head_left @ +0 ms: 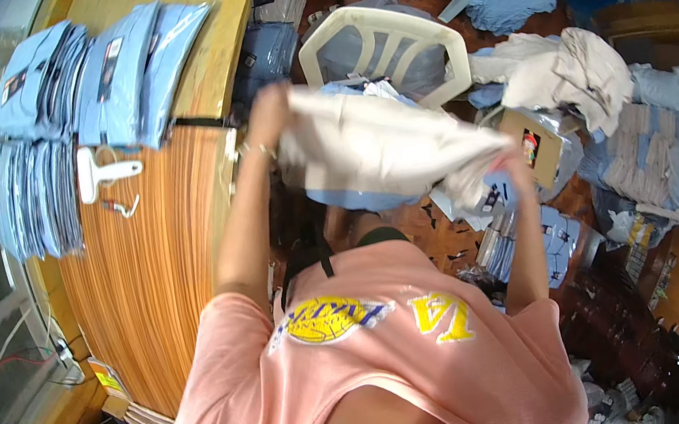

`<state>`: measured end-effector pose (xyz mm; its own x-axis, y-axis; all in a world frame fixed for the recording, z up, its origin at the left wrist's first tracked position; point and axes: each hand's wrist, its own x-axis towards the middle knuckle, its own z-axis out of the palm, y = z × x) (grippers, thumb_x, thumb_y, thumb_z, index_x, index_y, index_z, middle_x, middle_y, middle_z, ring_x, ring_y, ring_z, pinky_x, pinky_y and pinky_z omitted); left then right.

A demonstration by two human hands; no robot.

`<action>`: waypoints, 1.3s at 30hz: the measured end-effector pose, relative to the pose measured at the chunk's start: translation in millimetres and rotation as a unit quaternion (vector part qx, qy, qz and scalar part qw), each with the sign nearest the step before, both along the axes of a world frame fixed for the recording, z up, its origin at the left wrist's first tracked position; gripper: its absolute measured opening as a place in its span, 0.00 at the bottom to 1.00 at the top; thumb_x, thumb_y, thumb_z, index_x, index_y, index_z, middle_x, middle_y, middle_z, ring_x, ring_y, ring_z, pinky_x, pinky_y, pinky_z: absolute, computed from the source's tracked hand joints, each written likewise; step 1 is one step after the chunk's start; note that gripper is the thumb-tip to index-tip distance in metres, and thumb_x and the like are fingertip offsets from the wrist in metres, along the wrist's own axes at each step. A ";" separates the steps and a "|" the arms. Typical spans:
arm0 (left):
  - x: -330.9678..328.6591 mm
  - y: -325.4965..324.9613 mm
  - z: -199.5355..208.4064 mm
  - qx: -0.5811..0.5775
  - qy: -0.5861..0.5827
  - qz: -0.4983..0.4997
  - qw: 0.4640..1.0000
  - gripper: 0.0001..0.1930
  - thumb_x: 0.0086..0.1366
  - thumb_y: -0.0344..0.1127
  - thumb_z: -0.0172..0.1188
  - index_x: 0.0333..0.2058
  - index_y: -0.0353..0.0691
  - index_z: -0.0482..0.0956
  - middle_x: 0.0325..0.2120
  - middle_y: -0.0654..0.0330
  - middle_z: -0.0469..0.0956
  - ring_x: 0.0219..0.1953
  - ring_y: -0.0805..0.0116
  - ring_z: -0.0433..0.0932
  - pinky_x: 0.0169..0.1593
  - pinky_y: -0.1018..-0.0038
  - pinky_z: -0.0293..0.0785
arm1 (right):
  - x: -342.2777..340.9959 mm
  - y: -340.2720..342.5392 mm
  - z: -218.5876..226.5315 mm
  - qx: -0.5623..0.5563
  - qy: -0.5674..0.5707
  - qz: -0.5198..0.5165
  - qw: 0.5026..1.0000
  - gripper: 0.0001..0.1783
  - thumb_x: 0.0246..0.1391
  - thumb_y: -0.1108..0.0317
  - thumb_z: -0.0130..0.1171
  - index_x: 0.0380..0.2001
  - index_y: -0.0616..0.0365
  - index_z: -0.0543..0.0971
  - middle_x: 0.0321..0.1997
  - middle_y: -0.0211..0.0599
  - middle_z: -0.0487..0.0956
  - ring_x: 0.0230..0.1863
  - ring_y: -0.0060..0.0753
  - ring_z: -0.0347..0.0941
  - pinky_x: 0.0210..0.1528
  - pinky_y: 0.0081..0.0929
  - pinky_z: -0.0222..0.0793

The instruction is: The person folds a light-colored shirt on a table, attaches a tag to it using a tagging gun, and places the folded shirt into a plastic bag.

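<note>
A cream-coloured piece of cloth (398, 135), probably a garment, hangs stretched in the air in front of me, blurred by motion. My left hand (270, 118) is closed on its upper left end, beside the table edge. At the lower right end, my right hand (514, 163) grips the cloth near an open cardboard box (533, 145). Light blue fabric (364, 197) shows just under the cloth. Motion smears the fingers of both hands, and the exact fold they pinch cannot be made out.
On the wood-grain table (162, 278) at left lie stacks of bagged blue shirts (120, 78) and a white handled tool (104, 172). Beyond the cloth stands a white plastic chair (379, 17). More cream garments (577, 73) and bagged shirts (560, 242) are piled at right.
</note>
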<state>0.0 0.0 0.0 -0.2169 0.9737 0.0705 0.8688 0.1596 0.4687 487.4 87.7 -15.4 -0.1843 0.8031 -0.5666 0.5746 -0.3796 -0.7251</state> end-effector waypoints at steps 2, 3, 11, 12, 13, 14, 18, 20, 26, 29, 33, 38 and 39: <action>15.2 -23.8 149.1 0.130 -0.092 0.084 0.984 0.13 0.44 0.22 0.62 0.33 0.32 0.76 0.28 0.47 0.79 0.30 0.53 0.79 0.33 0.67 0.74 | -9.3 -0.6 143.4 0.391 -0.041 -0.016 0.919 0.23 0.61 0.73 0.33 0.59 0.61 0.63 0.26 0.42 0.78 0.27 0.27 0.76 0.29 0.25 0.73; 19.6 -32.2 196.8 0.251 -0.040 0.067 0.965 0.12 0.46 0.22 0.61 0.33 0.33 0.76 0.27 0.48 0.78 0.29 0.53 0.79 0.32 0.67 0.74 | 15.7 -10.5 165.6 0.564 -0.074 -0.055 0.821 0.24 0.58 0.75 0.36 0.58 0.63 0.64 0.42 0.42 0.76 0.30 0.28 0.74 0.31 0.25 0.72; 104.2 -208.3 -70.6 -0.355 0.033 -0.143 0.923 0.13 0.52 0.25 0.56 0.38 0.36 0.80 0.31 0.46 0.78 0.36 0.54 0.78 0.38 0.63 0.75 | 49.5 -225.9 -73.1 -0.361 -0.291 0.248 0.851 0.28 0.59 0.51 0.33 0.58 0.56 0.61 0.35 0.47 0.80 0.29 0.43 0.78 0.24 0.39 0.70; 98.7 -255.1 -72.4 -0.411 0.015 -0.137 0.901 0.12 0.52 0.25 0.56 0.37 0.36 0.80 0.30 0.46 0.79 0.36 0.53 0.79 0.38 0.63 0.75 | 40.0 -251.1 -94.6 -0.393 -0.253 0.234 0.853 0.29 0.59 0.48 0.33 0.57 0.55 0.61 0.34 0.47 0.81 0.29 0.44 0.79 0.23 0.41 0.70; 95.7 -294.9 -70.7 -0.443 -0.003 -0.120 0.888 0.11 0.52 0.26 0.56 0.36 0.36 0.80 0.30 0.46 0.79 0.36 0.53 0.79 0.38 0.63 0.75 | 23.8 -268.0 -93.8 -0.361 -0.232 0.217 0.876 0.27 0.60 0.50 0.32 0.57 0.53 0.61 0.34 0.46 0.81 0.30 0.44 0.79 0.25 0.41 0.72; 96.5 -320.5 -65.5 -0.461 -0.019 -0.110 0.880 0.10 0.52 0.27 0.56 0.35 0.36 0.81 0.30 0.45 0.79 0.35 0.53 0.79 0.38 0.63 0.76 | 12.8 -284.4 -85.5 -0.332 -0.213 0.192 0.899 0.26 0.61 0.51 0.32 0.57 0.50 0.62 0.33 0.44 0.81 0.30 0.43 0.79 0.26 0.40 0.73; 106.3 -360.0 -31.6 -0.445 -0.047 -0.075 0.891 0.09 0.53 0.30 0.56 0.30 0.35 0.83 0.30 0.44 0.80 0.34 0.51 0.81 0.39 0.62 0.77 | 22.6 -294.7 -69.2 -0.274 -0.041 -0.012 0.961 0.20 0.60 0.53 0.37 0.53 0.43 0.66 0.41 0.40 0.78 0.36 0.36 0.77 0.32 0.46 0.72; 107.9 -368.0 -3.9 -0.410 -0.002 -0.107 0.906 0.12 0.46 0.33 0.63 0.32 0.37 0.83 0.32 0.48 0.81 0.38 0.53 0.80 0.40 0.63 0.77 | 12.5 -295.2 -38.7 -0.182 0.033 -0.066 0.981 0.18 0.60 0.54 0.40 0.50 0.43 0.68 0.46 0.34 0.77 0.37 0.34 0.76 0.34 0.45 0.71; 83.5 -389.8 167.0 -0.204 -0.103 -0.040 0.973 0.11 0.52 0.35 0.60 0.32 0.35 0.77 0.29 0.44 0.78 0.36 0.49 0.78 0.40 0.59 0.73 | -56.2 -211.9 96.2 0.010 0.351 -0.135 0.927 0.19 0.57 0.55 0.48 0.50 0.47 0.69 0.53 0.36 0.71 0.51 0.38 0.70 0.47 0.40 0.72; 60.1 -414.3 292.4 -0.155 -0.327 0.015 0.932 0.08 0.55 0.32 0.57 0.33 0.35 0.74 0.22 0.53 0.76 0.27 0.61 0.75 0.35 0.67 0.70 | -96.2 -177.3 206.4 0.115 0.441 -0.121 0.882 0.20 0.60 0.56 0.44 0.53 0.48 0.66 0.57 0.42 0.68 0.59 0.43 0.64 0.58 0.52 0.62; 13.1 -451.4 359.2 0.116 -0.152 0.048 0.980 0.05 0.57 0.29 0.55 0.27 0.36 0.69 0.21 0.54 0.70 0.26 0.67 0.68 0.32 0.69 0.66 | -157.3 -162.3 323.1 0.211 0.609 -0.001 0.764 0.20 0.61 0.59 0.42 0.55 0.49 0.65 0.61 0.47 0.63 0.61 0.50 0.61 0.62 0.48 0.58; -74.3 -464.3 405.1 0.193 -0.042 0.356 0.913 0.05 0.56 0.24 0.47 0.29 0.36 0.73 0.18 0.59 0.73 0.20 0.72 0.74 0.25 0.73 0.69 | -301.2 -160.9 417.2 0.245 0.653 0.154 0.700 0.18 0.60 0.63 0.47 0.52 0.55 0.69 0.59 0.48 0.65 0.59 0.47 0.62 0.61 0.42 0.60; -111.7 -468.7 394.2 0.338 0.132 0.370 0.855 0.08 0.54 0.25 0.47 0.31 0.31 0.73 0.26 0.47 0.78 0.33 0.52 0.78 0.36 0.64 0.72 | -337.8 -162.1 425.5 0.287 0.648 0.223 0.670 0.18 0.60 0.65 0.47 0.52 0.58 0.68 0.57 0.47 0.67 0.57 0.45 0.64 0.60 0.40 0.61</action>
